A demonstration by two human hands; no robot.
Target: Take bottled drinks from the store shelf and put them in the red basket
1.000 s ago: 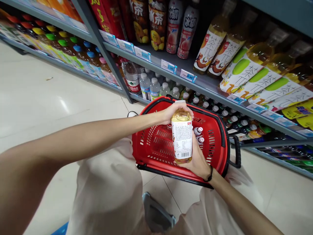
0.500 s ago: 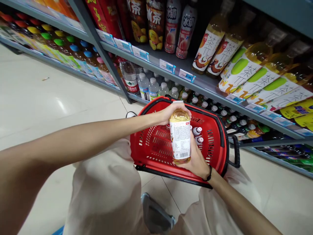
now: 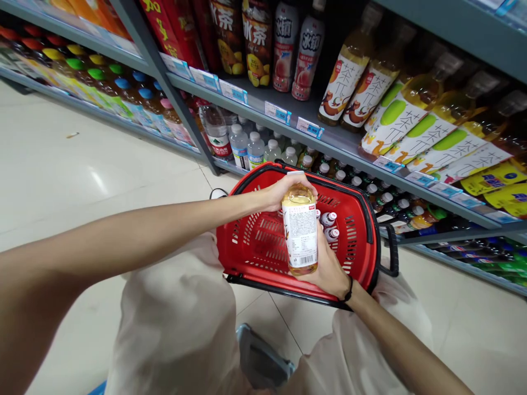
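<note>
Beyond your hands stands the drinks shelving, and beneath them sits the red basket. Over it, between your hands, is the amber bottle, off the shelf but not set down. Your left hand grips it around the neck and your right hand clasps it near the base. Just past your right hand, small bottles are already in the basket. With the barcode turned your way, you seem midway through looking the amber bottle over.
</note>
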